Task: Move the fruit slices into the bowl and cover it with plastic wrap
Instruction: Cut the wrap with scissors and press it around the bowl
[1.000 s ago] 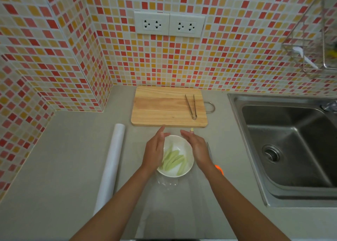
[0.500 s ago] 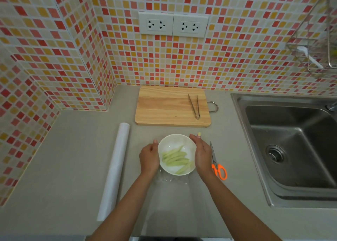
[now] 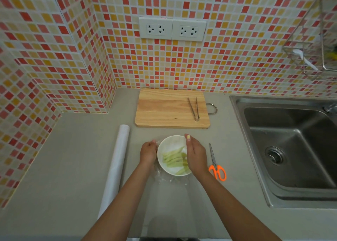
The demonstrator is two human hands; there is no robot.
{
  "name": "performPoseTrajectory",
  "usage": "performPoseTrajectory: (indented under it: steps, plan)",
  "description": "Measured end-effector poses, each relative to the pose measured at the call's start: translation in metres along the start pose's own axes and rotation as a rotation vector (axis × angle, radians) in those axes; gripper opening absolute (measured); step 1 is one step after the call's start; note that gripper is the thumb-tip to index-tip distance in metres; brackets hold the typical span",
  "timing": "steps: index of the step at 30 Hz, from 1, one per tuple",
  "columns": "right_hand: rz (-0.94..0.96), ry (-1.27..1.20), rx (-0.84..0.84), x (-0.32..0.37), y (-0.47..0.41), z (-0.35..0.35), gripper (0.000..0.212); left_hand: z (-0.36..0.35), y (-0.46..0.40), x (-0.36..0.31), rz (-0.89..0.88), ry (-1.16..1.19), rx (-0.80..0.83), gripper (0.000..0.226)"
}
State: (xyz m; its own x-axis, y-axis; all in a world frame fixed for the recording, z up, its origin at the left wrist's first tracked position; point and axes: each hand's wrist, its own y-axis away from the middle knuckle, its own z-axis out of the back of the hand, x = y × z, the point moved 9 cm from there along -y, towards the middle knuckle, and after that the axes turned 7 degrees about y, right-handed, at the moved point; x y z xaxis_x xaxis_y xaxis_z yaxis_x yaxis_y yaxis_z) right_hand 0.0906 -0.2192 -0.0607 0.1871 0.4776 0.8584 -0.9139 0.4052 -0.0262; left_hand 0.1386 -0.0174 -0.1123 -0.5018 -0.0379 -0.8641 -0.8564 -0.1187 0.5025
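Observation:
A white bowl stands on the grey counter and holds several pale green fruit slices. A sheet of clear plastic wrap lies over the bowl and trails toward me on the counter. My left hand is curled against the bowl's left rim, pinching the wrap there. My right hand lies flat along the bowl's right rim, pressing the wrap down and hiding part of the slices. The roll of plastic wrap lies to the left of the bowl.
A wooden cutting board with metal tongs on it sits behind the bowl. Orange-handled scissors lie right of my right hand. A steel sink fills the right side. Tiled walls close the back and left.
Both hands moved from the bowl's far rim down to its sides, drawing the wrap over it. My left hand has closed into a curl at the left rim.

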Motion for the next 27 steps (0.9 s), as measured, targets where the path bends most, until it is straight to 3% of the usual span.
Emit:
performPoseTrajectory:
  steps: [3, 7, 12, 21, 25, 27]
  plan:
    - [0.040, 0.073, -0.024, 0.003, 0.002, 0.000, 0.044, -0.001, -0.007, -0.005, -0.009, -0.013, -0.017, 0.047]
    - [0.053, 0.106, -0.039, 0.006, 0.002, 0.002, 0.046, -0.008, -0.011, -0.003, 0.063, 0.052, 0.118, 0.049]
    - [0.061, 0.189, -0.013, 0.004, 0.001, 0.000, 0.046, -0.005, -0.011, -0.016, -0.151, -0.223, 0.111, 0.038]
    - [0.016, 0.204, -0.022, 0.002, 0.003, 0.001, 0.043, -0.003, 0.006, -0.027, -0.413, -0.294, 0.034, 0.030]
    - [0.023, 0.224, -0.024, 0.005, 0.003, 0.000, 0.042, -0.003, 0.019, -0.038, -0.595, -0.301, 0.043, 0.010]
    - [0.033, 0.223, -0.020, 0.007, 0.003, -0.001, 0.042, -0.002, 0.026, -0.043, -0.683, -0.316, 0.053, 0.021]
